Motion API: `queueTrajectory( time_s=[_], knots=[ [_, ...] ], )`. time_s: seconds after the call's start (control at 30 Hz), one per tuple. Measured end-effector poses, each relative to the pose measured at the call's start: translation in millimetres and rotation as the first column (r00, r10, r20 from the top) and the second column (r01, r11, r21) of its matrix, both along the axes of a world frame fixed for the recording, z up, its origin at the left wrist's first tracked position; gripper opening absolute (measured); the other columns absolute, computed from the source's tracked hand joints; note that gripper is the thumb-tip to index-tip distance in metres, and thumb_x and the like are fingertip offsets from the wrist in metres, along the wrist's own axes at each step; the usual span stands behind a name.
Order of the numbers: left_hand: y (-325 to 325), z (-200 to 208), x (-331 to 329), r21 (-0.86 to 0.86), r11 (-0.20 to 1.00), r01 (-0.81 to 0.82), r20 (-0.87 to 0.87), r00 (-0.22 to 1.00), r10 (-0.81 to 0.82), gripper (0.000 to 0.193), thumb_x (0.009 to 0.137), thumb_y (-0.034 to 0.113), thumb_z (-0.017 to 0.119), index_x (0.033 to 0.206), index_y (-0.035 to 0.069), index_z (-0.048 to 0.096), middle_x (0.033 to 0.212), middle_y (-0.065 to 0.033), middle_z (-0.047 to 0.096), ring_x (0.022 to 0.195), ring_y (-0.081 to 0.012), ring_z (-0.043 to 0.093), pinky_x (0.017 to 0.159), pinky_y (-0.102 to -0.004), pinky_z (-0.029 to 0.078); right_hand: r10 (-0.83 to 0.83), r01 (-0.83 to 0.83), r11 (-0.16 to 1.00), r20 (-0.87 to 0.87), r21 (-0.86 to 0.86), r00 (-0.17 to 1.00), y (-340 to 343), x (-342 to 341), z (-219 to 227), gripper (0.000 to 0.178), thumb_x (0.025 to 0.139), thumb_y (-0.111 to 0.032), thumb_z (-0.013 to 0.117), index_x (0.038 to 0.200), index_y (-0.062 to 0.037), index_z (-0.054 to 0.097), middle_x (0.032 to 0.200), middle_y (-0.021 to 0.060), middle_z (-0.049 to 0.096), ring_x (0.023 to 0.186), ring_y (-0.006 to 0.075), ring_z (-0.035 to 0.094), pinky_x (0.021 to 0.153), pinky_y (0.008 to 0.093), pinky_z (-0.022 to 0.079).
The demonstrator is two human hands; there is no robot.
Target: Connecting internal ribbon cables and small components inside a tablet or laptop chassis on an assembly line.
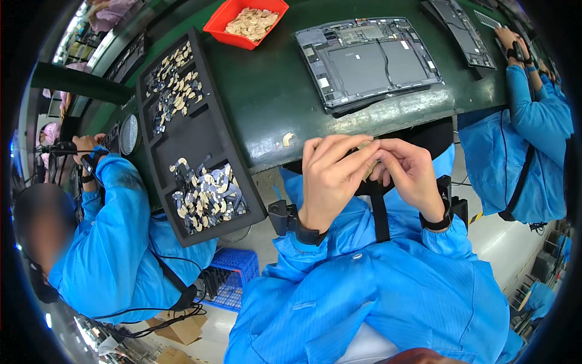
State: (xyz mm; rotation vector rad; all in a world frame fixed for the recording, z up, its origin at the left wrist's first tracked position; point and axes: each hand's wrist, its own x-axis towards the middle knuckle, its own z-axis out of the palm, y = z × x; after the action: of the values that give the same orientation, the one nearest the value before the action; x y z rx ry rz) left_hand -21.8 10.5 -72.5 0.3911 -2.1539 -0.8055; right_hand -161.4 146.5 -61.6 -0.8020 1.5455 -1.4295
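My left hand (333, 176) and my right hand (412, 176) meet in front of my body, just off the table's near edge. Their fingertips pinch together around a small tan piece (367, 172), mostly hidden by the fingers. Its look resembles the curved tan piece (288, 139) lying alone on the green table, left of my hands. To the left, a black foam tray (227, 136) holds heaps of small dark flex parts with tan curved pieces (209, 197). Beyond my hands lies an opened laptop-like device (370, 64) with its inner boards and battery showing.
A red bin (209, 27) with tan scraps stands at the table's far side. Another opened device (464, 36) lies at the right. Co-workers in blue sit on both sides, the left one's sleeve (124, 176) close to the tray. A blue crate (233, 282) stands below.
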Motion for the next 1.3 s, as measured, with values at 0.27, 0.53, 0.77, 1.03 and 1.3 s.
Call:
queueTrajectory(
  time_s=[0.27, 0.53, 0.77, 1.03, 1.3],
  knots=[
    [11.5, -0.9, -12.3, -0.103, 0.994, -0.019, -0.049, 0.999, 0.014, 0.026, 0.08, 0.018, 0.088, 0.105, 0.011, 0.084, 0.112, -0.0022, 0.08, 0.101, -0.0219, 0.072, 0.085, -0.0347, 0.046, -0.066, 0.054, 0.994, -0.12, -0.098, 0.991, 25.0, -6.7, 5.1, 0.026, 0.109, -0.001, 0.057, 0.131, 0.0057, 0.068, 0.099, 0.0116, 0.078, 0.086, 0.0144, 0.075, 0.078, 0.0273, 0.06],
    [24.5, 21.8, -21.8, -0.204, 0.974, 0.103, 0.069, 0.993, -0.091, 0.019, 0.081, 0.014, 0.086, 0.1, 0.011, 0.083, 0.099, -0.0011, 0.081, 0.09, -0.0168, 0.075, 0.077, -0.0333, 0.046, 0.013, -0.055, 0.996, -0.492, -0.072, 0.871, 43.9, -31.0, 21.1, 0.025, 0.098, 0.007, 0.062, 0.122, 0.0045, 0.072, 0.103, 0.0192, 0.078, 0.092, 0.026, 0.079, 0.081, 0.0336, 0.063],
    [13.9, 31.0, -43.9, -0.292, 0.947, 0.136, 0.162, 0.983, -0.091, 0.015, 0.078, 0.014, 0.086, 0.092, 0.011, 0.079, 0.096, 0.0007, 0.081, 0.086, -0.0133, 0.076, 0.07, -0.0299, 0.046, 0.031, -0.132, 0.984, -0.62, -0.117, 0.784, 34.8, -50.1, 20.5, 0.025, 0.093, 0.01, 0.065, 0.116, 0.005, 0.071, 0.107, 0.0229, 0.076, 0.095, 0.0388, 0.076, 0.082, 0.0388, 0.061],
    [-39.8, 58.2, -63.0, -0.482, 0.869, -0.116, 0.082, 0.981, 0.177, 0.016, 0.073, 0.006, 0.083, 0.082, 0.013, 0.072, 0.081, 0.0028, 0.075, 0.07, -0.0138, 0.07, 0.069, -0.0308, 0.046, -0.036, -0.033, 0.986, -0.408, -0.162, 0.912, -0.7, -63.8, 15.5, 0.027, 0.098, 0.008, 0.062, 0.123, 0.0039, 0.073, 0.102, 0.0182, 0.08, 0.089, 0.0253, 0.08, 0.076, 0.033, 0.063],
    [-52.3, 73.8, -59.2, -0.336, 0.939, -0.076, 0.112, 0.987, 0.12, 0.013, 0.081, 0.012, 0.086, 0.092, 0.009, 0.08, 0.094, -0.0029, 0.081, 0.084, -0.0197, 0.076, 0.072, -0.0338, 0.049, -0.034, -0.03, 0.983, -0.344, -0.18, 0.938, -37.9, -77.1, 32.8, 0.026, 0.103, 0.0, 0.063, 0.127, 0.003, 0.072, 0.108, 0.0147, 0.081, 0.091, 0.0212, 0.08, 0.076, 0.0306, 0.064]
  ],
)
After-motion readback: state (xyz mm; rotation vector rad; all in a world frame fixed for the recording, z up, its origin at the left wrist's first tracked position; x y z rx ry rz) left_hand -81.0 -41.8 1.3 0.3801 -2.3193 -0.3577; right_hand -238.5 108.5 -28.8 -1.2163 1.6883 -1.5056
